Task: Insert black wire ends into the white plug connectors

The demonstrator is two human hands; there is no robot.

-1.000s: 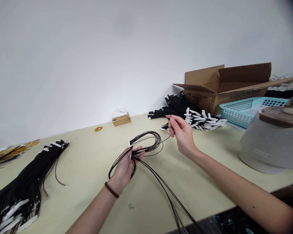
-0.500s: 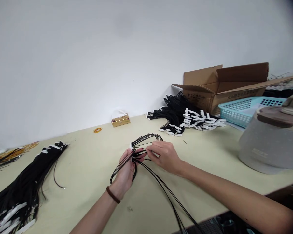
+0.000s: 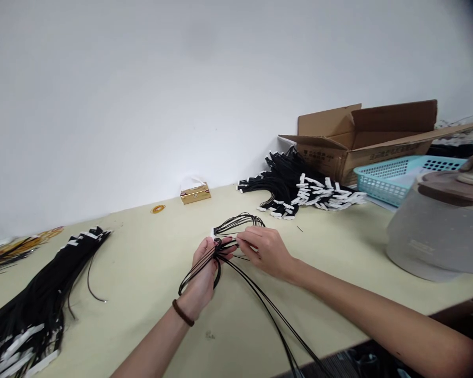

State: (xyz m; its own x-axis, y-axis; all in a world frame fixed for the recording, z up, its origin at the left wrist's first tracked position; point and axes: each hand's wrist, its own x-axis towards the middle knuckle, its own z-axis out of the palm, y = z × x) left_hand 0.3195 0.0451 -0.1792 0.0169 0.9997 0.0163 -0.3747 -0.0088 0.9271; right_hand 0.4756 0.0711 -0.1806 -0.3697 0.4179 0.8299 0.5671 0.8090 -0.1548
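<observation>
From where I stand, the person's left hand (image 3: 203, 268) has its fingers curled around a looped bundle of black wires (image 3: 217, 252), held over the middle of the desk (image 3: 142, 294), with a white connector (image 3: 212, 232) just above the palm. The right hand (image 3: 270, 252) is beside it, thumb and forefinger pinched together on a thin strand of that bundle. Loose lengths trail down past the desk's near edge. Toward the left edge lies a heap of black cables (image 3: 35, 294); by the far edge, against the wall, sit a gold tissue box (image 3: 196, 195) and, farther right, another cable pile (image 3: 286, 176) beside an open carton (image 3: 378, 139).
</observation>
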